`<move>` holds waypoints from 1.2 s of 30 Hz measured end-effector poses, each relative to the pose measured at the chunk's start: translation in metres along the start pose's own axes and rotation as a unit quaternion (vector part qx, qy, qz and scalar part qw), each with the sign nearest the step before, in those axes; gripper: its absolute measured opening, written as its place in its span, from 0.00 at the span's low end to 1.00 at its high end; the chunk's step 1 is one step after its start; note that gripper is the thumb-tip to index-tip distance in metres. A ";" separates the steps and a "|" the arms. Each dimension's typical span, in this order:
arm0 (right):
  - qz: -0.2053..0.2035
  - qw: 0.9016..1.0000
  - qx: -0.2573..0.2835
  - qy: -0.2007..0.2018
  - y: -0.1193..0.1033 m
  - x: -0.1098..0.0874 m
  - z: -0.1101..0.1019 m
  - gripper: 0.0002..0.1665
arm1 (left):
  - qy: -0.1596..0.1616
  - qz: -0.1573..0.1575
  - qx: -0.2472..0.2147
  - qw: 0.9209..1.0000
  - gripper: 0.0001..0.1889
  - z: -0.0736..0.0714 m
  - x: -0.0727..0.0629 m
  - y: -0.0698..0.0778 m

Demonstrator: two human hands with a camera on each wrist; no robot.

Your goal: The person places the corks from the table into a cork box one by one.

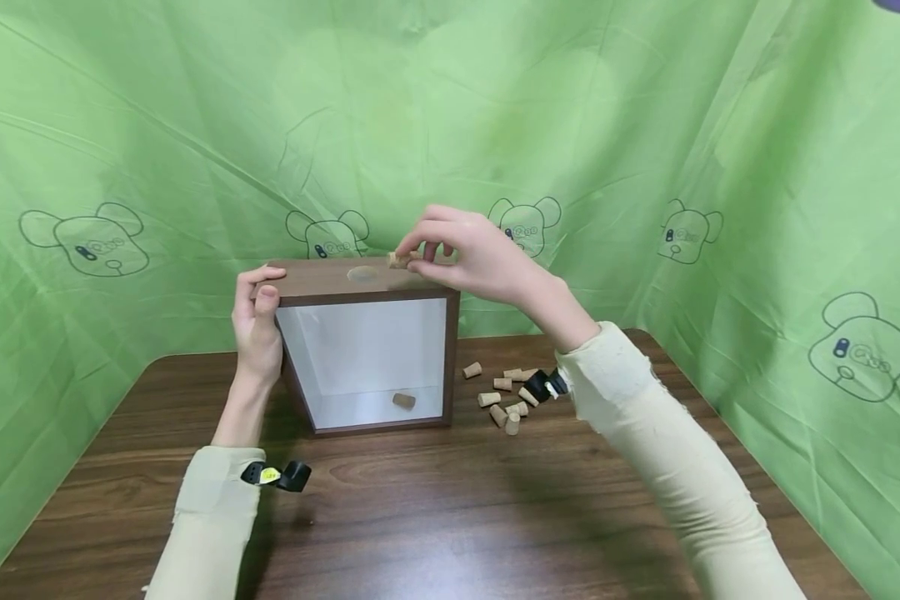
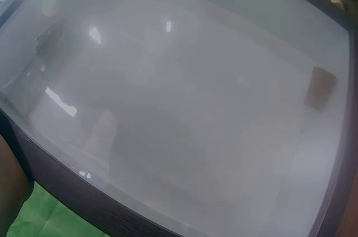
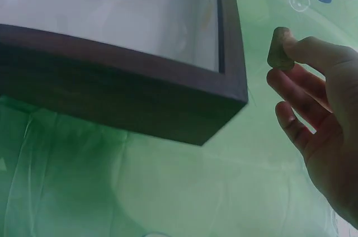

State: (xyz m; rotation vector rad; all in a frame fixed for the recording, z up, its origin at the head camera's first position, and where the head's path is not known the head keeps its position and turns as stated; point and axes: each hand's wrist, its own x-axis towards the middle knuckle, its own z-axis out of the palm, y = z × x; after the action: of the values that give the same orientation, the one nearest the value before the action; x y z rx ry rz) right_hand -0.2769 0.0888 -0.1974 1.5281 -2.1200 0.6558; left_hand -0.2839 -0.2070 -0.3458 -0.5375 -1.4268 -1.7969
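Observation:
A wooden shadow box (image 1: 315, 282) with a clear front and white back stands upright on the table. In its top edge is a round hole (image 1: 362, 273). My left hand (image 1: 257, 329) grips the box's upper left corner, thumb at the front edge and a finger over the top. Above the right part of the top, my right hand (image 1: 483, 254) pinches a tapered cork (image 1: 397, 261) between thumb and fingertips, to the right of the hole. The right wrist view shows this cork (image 3: 279, 51) apart from the frame. One cork (image 1: 403, 401) lies inside the box, at the bottom.
Several loose corks (image 1: 498, 413) lie in a group on the wooden table (image 1: 435, 508), right of the box and below the right forearm. A green curtain (image 1: 217, 150) printed with bear faces surrounds the table at the back and sides.

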 end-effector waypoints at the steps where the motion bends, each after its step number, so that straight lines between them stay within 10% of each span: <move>1: 0.004 1.000 -0.002 -0.004 0.000 0.002 0.002 0.09 | 0.000 0.001 0.000 1.000 0.21 0.000 0.000 0.000; 14: 0.077 0.990 -0.068 -0.092 -0.007 0.026 0.025 0.11 | 0.004 0.010 -0.003 1.000 0.22 0.002 0.000 0.002; 36: 0.089 0.988 -0.083 -0.094 -0.009 0.035 0.043 0.11 | 0.003 0.001 0.002 1.000 0.23 0.001 -0.001 0.002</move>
State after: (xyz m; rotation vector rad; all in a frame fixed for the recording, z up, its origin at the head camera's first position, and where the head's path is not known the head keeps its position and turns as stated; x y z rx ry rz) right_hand -0.2819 0.0340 -0.2096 1.3669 -2.4066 0.3939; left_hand -0.2822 -0.2055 -0.3452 -0.5312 -1.4244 -1.7932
